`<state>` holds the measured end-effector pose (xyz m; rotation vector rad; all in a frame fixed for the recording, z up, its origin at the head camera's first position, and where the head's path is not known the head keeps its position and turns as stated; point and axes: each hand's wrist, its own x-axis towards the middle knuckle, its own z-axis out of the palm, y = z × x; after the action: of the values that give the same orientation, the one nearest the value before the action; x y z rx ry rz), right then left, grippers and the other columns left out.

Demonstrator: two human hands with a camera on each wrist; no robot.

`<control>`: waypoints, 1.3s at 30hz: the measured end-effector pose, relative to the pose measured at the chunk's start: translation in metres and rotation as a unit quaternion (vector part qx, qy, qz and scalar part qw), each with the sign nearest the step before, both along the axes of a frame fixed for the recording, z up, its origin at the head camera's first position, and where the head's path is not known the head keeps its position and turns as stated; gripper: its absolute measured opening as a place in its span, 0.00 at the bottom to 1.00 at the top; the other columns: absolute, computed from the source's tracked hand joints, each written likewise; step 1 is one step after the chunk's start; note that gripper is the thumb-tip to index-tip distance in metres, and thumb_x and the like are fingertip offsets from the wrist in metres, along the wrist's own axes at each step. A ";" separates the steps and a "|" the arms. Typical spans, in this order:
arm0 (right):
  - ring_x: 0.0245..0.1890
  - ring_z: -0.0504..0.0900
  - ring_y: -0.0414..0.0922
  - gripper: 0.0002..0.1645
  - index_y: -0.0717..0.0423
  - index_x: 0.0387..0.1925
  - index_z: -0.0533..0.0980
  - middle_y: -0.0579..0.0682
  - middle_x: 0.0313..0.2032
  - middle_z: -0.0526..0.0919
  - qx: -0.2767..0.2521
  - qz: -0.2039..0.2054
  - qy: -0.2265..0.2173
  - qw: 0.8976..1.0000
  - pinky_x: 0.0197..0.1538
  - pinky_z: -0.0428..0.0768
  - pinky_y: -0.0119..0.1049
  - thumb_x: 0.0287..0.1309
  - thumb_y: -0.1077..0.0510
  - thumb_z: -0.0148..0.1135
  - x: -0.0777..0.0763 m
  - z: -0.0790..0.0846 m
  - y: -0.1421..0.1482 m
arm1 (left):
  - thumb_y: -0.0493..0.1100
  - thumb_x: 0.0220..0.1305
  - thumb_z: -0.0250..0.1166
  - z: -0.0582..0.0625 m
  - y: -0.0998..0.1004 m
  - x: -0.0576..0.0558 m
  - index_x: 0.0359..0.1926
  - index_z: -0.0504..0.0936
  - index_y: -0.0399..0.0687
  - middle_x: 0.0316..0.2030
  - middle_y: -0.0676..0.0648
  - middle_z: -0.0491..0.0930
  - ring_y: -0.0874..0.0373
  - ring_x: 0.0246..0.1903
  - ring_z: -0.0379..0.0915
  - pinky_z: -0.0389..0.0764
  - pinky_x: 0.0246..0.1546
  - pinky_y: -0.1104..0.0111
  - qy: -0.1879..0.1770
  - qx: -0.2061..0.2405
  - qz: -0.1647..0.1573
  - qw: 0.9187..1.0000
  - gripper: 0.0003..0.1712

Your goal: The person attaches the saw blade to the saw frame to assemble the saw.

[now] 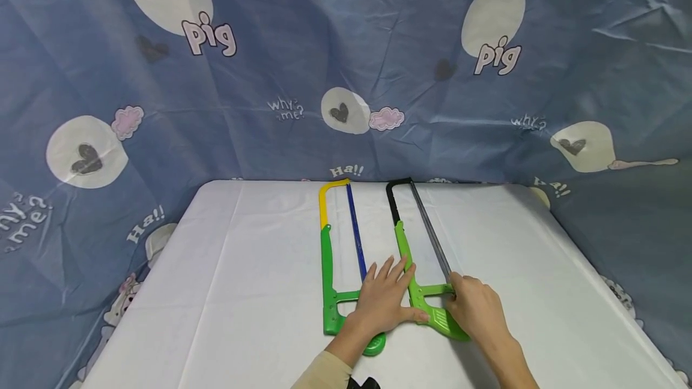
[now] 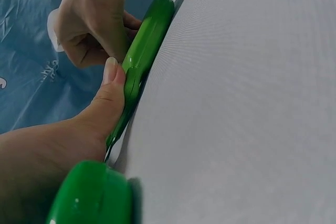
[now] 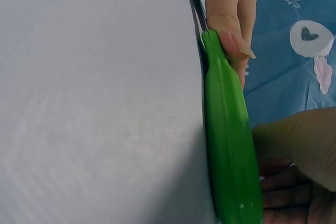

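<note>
Two hacksaws lie side by side on the white table. The right one, a light green hacksaw (image 1: 406, 245) with a black front frame and grey blade (image 1: 430, 230), is under both hands. My left hand (image 1: 382, 296) lies spread over its frame, thumb on the grip (image 2: 137, 56). My right hand (image 1: 478, 305) has curled fingers at the blade's rear end, beside the crossbar; what exactly the fingertips pinch is hidden. The left one, a darker green hacksaw (image 1: 327, 269) with a yellow front and blue blade (image 1: 354, 227), is partly covered by my left hand and wrist.
The white-covered table (image 1: 259, 269) extends to both sides of the saws. A blue patterned cloth (image 1: 303, 47) hangs behind its far edge and along the sides. A small black object (image 1: 364, 383) shows at the bottom edge of the head view.
</note>
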<state>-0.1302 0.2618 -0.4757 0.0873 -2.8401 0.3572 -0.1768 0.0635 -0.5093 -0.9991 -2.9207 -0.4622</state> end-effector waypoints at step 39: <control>0.21 0.81 0.43 0.08 0.62 0.33 0.79 0.53 0.24 0.80 -0.350 -0.058 -0.132 0.926 0.25 0.83 0.32 0.47 0.70 0.63 -0.005 -0.008 0.028 | 0.81 0.51 0.58 0.001 -0.002 0.000 0.77 0.56 0.54 0.79 0.48 0.51 0.44 0.78 0.47 0.52 0.74 0.43 -0.012 0.016 -0.003 1.000 0.60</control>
<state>-0.1352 0.2895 -0.4832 -0.2907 -2.7547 1.4105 -0.1765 0.0611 -0.5086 -1.0049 -2.9217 -0.5238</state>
